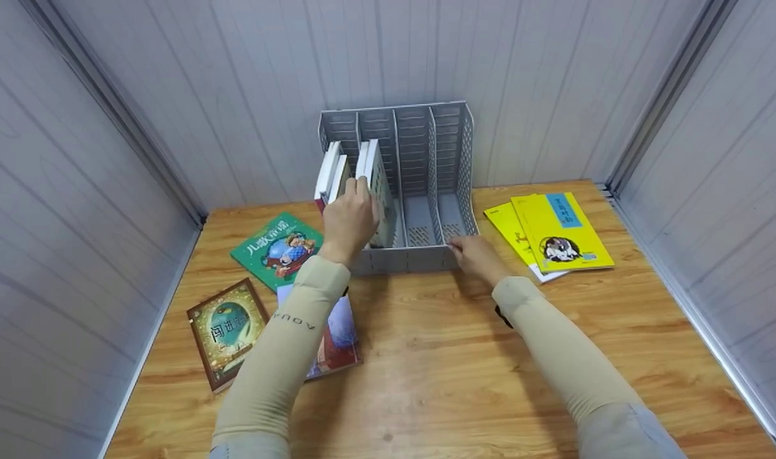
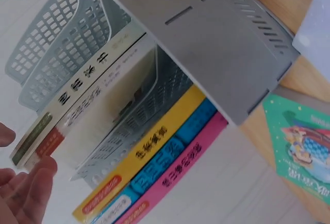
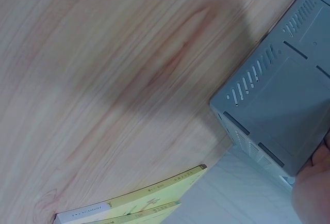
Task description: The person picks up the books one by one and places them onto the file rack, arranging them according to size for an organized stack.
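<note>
A grey file organizer (image 1: 388, 260) with side-by-side compartments stands against the back wall. My left hand (image 1: 348, 220) is at the near upper ends of two white-spined books (image 2: 77, 100) standing in the second compartment from the left. In the left wrist view its fingertips touch or nearly touch one spine, while the thumb is apart from the books. Books with yellow, blue and pink spines (image 2: 170, 154) stand in the leftmost compartment. At the organizer's front right corner, my right hand (image 1: 480, 260) grips the rim with curled fingers, partly cut off in the right wrist view.
Left of the organizer lie a green picture book (image 1: 276, 248), a brown-bordered book (image 1: 230, 331) and a purple-and-red book (image 1: 340, 331), partly under the left forearm. Yellow books (image 1: 573, 233) overlap on the right. Panel walls (image 1: 713, 159) enclose the wooden table (image 1: 439, 382).
</note>
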Tool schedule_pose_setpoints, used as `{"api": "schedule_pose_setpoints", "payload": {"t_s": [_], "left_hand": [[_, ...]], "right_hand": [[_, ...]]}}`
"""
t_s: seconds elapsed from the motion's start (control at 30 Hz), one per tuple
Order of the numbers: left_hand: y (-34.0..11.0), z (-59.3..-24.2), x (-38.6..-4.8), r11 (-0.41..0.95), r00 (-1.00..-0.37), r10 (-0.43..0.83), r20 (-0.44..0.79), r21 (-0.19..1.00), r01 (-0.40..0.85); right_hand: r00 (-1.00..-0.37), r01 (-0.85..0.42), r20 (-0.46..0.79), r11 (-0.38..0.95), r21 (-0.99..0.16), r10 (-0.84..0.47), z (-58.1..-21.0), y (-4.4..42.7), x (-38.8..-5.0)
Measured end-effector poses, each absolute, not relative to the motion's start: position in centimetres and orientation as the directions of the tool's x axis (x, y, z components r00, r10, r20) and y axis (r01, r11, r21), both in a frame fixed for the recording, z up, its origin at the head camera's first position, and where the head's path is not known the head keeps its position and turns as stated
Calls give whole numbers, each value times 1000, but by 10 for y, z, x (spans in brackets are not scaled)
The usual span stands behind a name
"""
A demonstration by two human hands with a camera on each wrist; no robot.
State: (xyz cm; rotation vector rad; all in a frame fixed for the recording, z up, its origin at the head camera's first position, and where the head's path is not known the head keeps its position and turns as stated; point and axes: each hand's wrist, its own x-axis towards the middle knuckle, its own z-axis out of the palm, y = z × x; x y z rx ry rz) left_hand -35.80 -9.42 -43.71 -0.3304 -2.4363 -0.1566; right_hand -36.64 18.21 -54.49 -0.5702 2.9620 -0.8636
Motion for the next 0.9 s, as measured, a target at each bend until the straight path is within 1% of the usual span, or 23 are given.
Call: {"api": "schedule_pose_setpoints", "payload": {"t_s": [0.23,0.4,0.6,0.73,0.83,0.9], "left_hand": [[-111,-427,-348,950,-747,151,647,113,290],[-127,-427,-340,922,-763,158,627,183,341],[-151,-429,-330,898,-790,173,588,235,372],[-166,-432,-326,891,-796,174,579,253,378],[-176,-436,-325,901,-800,166,576,242,361],[-182,-439,-323,905,-814,161,559,245,347]], "right_hand": [[-931,-349,103,774,-528,-349,-545,182,-367],[-932,-345,96,776,-529,-349,-546,182,-366],[-929,-355,93,788,-504,-358,-545,181,-366],[-930,-349,86,787,-510,-356,-545,182,-366],[-933,-338,75,784,-521,-352,-545,182,-366],[-935,-331,71,784,-525,-347,-545,182,-366]]}}
